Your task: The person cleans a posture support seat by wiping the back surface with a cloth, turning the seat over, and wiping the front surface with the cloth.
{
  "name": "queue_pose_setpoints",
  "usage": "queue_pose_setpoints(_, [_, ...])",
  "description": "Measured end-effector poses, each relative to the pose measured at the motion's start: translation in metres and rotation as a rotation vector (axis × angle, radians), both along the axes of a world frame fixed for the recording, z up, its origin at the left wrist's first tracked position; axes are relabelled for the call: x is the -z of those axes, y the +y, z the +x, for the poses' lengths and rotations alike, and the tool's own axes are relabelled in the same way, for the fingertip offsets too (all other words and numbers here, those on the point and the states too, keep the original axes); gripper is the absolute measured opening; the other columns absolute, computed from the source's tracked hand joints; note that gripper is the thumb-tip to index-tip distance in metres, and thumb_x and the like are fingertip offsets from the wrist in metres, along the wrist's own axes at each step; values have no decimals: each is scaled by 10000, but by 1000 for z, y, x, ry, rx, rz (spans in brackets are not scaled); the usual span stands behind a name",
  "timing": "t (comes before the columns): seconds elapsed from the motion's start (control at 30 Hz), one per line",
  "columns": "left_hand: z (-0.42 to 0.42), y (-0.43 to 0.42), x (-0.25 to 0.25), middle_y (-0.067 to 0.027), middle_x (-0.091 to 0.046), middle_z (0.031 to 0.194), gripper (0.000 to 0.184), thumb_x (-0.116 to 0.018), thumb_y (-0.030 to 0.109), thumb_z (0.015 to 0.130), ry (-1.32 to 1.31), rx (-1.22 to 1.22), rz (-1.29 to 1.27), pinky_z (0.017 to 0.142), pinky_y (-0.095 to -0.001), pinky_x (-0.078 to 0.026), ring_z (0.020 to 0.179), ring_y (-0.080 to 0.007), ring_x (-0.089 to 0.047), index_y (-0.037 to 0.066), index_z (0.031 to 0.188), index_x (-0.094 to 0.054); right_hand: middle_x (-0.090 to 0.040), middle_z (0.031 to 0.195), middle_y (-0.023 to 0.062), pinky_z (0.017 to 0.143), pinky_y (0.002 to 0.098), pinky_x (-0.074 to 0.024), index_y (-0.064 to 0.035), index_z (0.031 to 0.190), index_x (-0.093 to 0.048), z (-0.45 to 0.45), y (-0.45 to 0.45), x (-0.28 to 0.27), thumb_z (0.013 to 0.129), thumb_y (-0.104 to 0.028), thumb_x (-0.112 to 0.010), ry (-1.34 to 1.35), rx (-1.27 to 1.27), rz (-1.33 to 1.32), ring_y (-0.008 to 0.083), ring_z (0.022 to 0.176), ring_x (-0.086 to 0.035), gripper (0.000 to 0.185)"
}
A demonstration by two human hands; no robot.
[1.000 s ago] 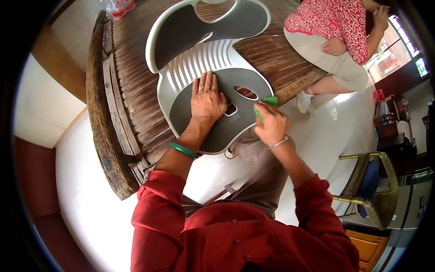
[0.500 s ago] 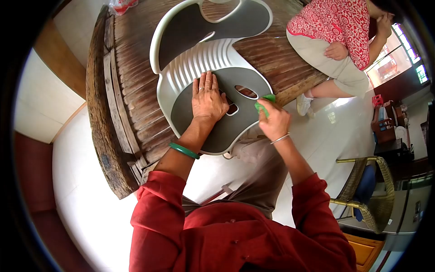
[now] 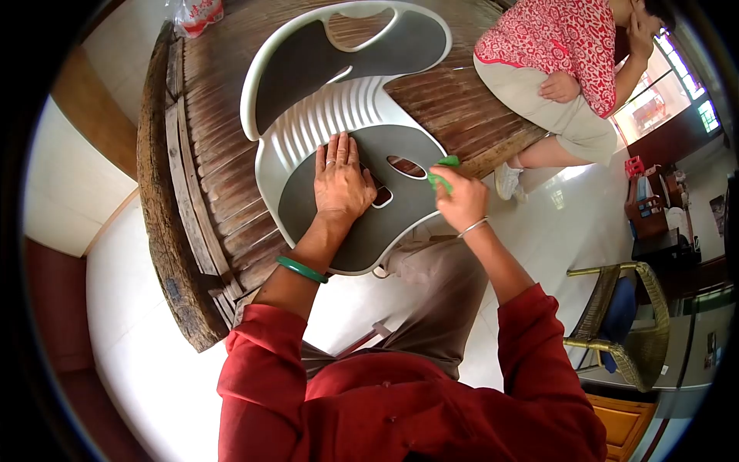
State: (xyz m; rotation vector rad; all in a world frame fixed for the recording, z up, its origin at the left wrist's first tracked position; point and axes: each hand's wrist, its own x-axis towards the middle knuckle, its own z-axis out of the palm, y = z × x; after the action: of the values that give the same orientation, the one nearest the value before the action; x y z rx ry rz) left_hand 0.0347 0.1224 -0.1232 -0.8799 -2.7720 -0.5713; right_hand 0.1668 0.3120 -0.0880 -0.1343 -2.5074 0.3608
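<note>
A white plastic seat with dark grey pads [image 3: 359, 245] lies on the slatted wooden bench, its ribbed bend and curved backrest toward the far side. My left hand [image 3: 342, 185] rests flat on the grey seat pad, fingers stretched out, partly over the slots in its middle. At the seat's right rim, my right hand [image 3: 463, 197] is closed on a green cloth [image 3: 439, 182]. Some of the cloth sticks out above and beside my fingers, touching or very near the rim; the rest is hidden in my grip.
The wooden bench [image 3: 231, 162] has a thick, rough log edge [image 3: 158, 200] on the left. A person in a red patterned top [image 3: 550, 54] sits on its right side. A wicker chair [image 3: 647, 331] stands at right, and a plastic bag [image 3: 196, 17] lies at far left.
The view has shifted a little, so the seat appears slightly left and lower. My left hand stays flat on the pad; my right hand keeps the cloth by the right rim.
</note>
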Motion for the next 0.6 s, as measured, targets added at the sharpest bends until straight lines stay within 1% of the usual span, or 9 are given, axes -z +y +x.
queue_pose_setpoints(0.07, [2, 0, -3, -153, -303, 1596, 674, -498, 278, 894, -8, -2, -4, 1238, -435, -111, 1503, -269, -228, -31, 1481, -379, -728, 1017, 139, 784, 405, -580, -120, 1050, -727, 1, -50, -20, 742, -48, -667, -393, 145, -10, 321, 881, -710, 322])
queue_pose_setpoints(0.13, [0, 0, -1, -157, -303, 1596, 674, -496, 277, 892, -10, -6, -6, 1238, -435, -110, 1502, -272, -229, -34, 1479, -380, -726, 1026, 136, 791, 399, -581, -104, 1043, -729, 14, -94, 1, 729, -70, -682, -74, -231, -114, 310, 890, -716, 319])
queue_pose_setpoints(0.2, [-4, -2, 6, -160, -298, 1597, 678, -496, 282, 888, -11, 49, 50, 1239, -435, -106, 1502, -279, -228, -39, 1475, -384, -720, 1041, 131, 806, 395, -582, -82, 1045, -723, 32, -135, 10, 729, -51, -674, 37, -421, -116, 300, 924, -716, 322])
queue_pose_setpoints(0.3, [-3, -2, 2, -159, -283, 1604, 693, -492, 306, 891, -2, 31, 9, 1240, -436, -92, 1507, -277, -212, -37, 1482, -374, -719, 1050, 129, 829, 392, -583, -65, 1056, -717, 32, -121, 9, 738, -27, -657, 84, -486, -96, 295, 945, -715, 325])
queue_pose_setpoints(0.37, [1, 1, -3, -161, -277, 1606, 701, -489, 318, 893, -10, -13, -27, 1241, -436, -88, 1509, -274, -208, -37, 1486, -367, -726, 1039, 134, 818, 389, -588, -72, 1049, -718, 23, -73, 3, 748, 17, -633, 81, -304, 5, 302, 905, -718, 324])
queue_pose_setpoints(0.4, [2, 2, -5, -162, -271, 1609, 710, -486, 330, 895, -12, -59, -55, 1241, -437, -83, 1510, -271, -203, -36, 1490, -360, -720, 1073, 96, 766, 390, -585, -105, 1032, -700, 16, -43, 9, 730, 6, -657, 135, -202, -42, 287, 879, -709, 325])
queue_pose_setpoints(0.47, [2, 1, -8, -163, -265, 1611, 721, -478, 346, 899, -43, -58, -66, 1241, -438, -76, 1513, -266, -195, -38, 1496, -348, -731, 1028, 113, 776, 391, -579, -110, 1067, -714, 12, -12, -1, 761, -7, -660, 59, -64, -65, 311, 901, -709, 328])
queue_pose_setpoints(0.53, [3, 2, -9, -165, -265, 1610, 714, -478, 338, 898, -55, -55, -48, 1241, -439, -80, 1511, -270, -199, -39, 1492, -353, -731, 1029, 104, 770, 402, -572, -122, 1075, -710, 8, -15, 2, 768, -25, -665, 75, -58, 41, 324, 883, -703, 325])
queue_pose_setpoints(0.6, [3, 1, -7, -164, -272, 1607, 706, -479, 328, 898, -40, -43, -37, 1241, -440, -83, 1509, -272, -205, -35, 1491, -357, -728, 1046, 94, 780, 405, -569, -129, 1073, -706, 15, -44, 4, 759, -45, -677, -45, 82, -54, 322, 887, -700, 326])
